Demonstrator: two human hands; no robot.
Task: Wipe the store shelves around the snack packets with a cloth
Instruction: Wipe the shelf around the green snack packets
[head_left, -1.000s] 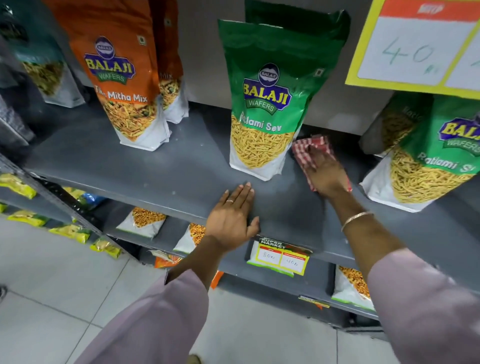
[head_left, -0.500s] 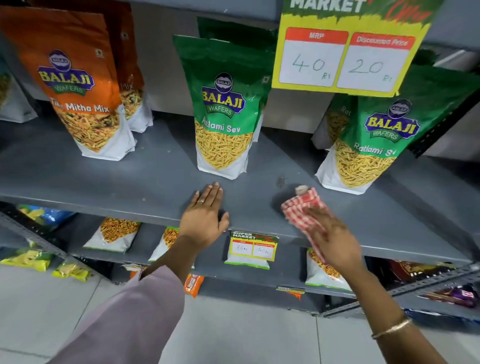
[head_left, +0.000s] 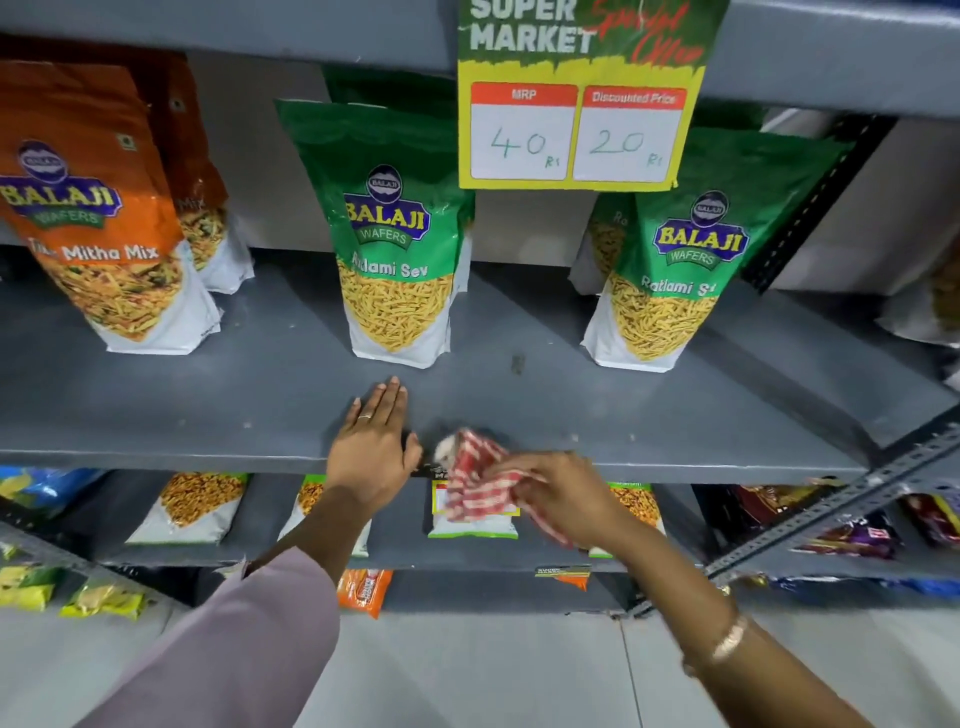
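A grey metal shelf (head_left: 260, 395) carries upright snack packets: an orange Mitha Mix packet (head_left: 98, 218) at the left, a green Ratlami Sev packet (head_left: 389, 244) in the middle and another green packet (head_left: 675, 260) at the right. My left hand (head_left: 374, 447) lies flat, fingers apart, on the shelf's front edge just before the middle packet. My right hand (head_left: 561, 493) grips a red-and-white checked cloth (head_left: 478, 478) at the shelf's front lip, right beside my left hand. A small dark mark (head_left: 517, 364) sits on the shelf between the two green packets.
A yellow price sign (head_left: 576, 104) hangs from the shelf above. The lower shelf (head_left: 395, 556) holds more snack packets and a price tag partly hidden by the cloth. A slotted metal upright (head_left: 841, 499) slants at the right. Below is tiled floor (head_left: 467, 670).
My right hand has pulled the cloth from deep between the green packets forward and leftward to the shelf's front edge. My left hand stays flat on the shelf. The view has tilted upward.
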